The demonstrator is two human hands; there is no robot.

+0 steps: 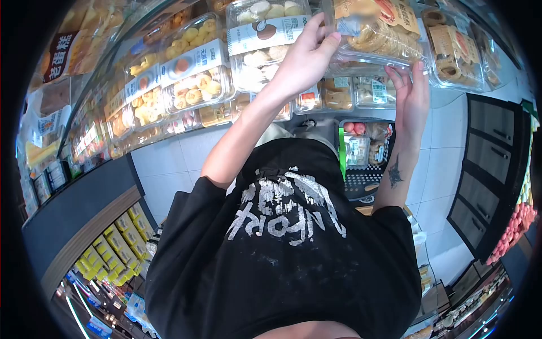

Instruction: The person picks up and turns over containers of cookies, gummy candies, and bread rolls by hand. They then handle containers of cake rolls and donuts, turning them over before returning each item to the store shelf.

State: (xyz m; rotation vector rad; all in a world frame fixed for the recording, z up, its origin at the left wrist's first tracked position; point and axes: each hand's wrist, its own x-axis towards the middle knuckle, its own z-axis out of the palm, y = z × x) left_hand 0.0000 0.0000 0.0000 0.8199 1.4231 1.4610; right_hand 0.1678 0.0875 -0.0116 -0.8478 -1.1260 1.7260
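Note:
A clear plastic box of round biscuits (pixel 384 42) with an orange-brown label is held between my two hands at the top of the view. My left hand (pixel 307 56) grips the box's left edge, thumb on the side and fingers curled at its upper corner. Under its lower right edge is my right hand (pixel 410 85), with fingertips pressed against the rim. Directly left of my left hand stands a box of pale round sweets (pixel 262 34) with a white label. To the right of the held box sits another box with ring-shaped biscuits (pixel 454 51).
More packed boxes of yellow pastries (pixel 195 68) line the glass shelf leftward. Below the shelf, a black basket (pixel 361 179) with a green edge holds several packs. Dark drawers (pixel 488 152) stand at the right, near pink items (pixel 514 231). Yellow packs (pixel 116 243) fill a lower-left shelf.

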